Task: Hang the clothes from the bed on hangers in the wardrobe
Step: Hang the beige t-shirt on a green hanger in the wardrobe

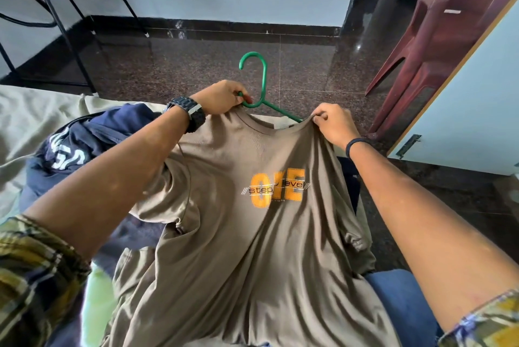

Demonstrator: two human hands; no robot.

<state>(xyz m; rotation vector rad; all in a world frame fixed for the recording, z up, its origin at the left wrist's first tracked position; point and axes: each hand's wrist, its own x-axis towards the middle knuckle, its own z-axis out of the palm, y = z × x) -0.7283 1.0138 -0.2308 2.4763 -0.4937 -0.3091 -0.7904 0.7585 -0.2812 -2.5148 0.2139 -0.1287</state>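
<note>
A brown T-shirt [252,234] with an orange print hangs in front of me, its collar up. A green plastic hanger [262,80] sticks out of the neck opening, hook pointing up and left. My left hand [222,98] pinches the hanger's left arm together with the shirt's left shoulder. My right hand [334,124] grips the shirt's right shoulder, stretching it over the hanger's right arm. A navy garment [84,147] with white lettering lies on the bed under my left forearm.
The bed's pale sheet [33,122] fills the left side. Dark granite floor [196,66] lies ahead. A black metal stand with cables [64,23] stands at the back left, a stack of maroon plastic chairs [438,32] at the right, and a pale door panel [463,110] beside them.
</note>
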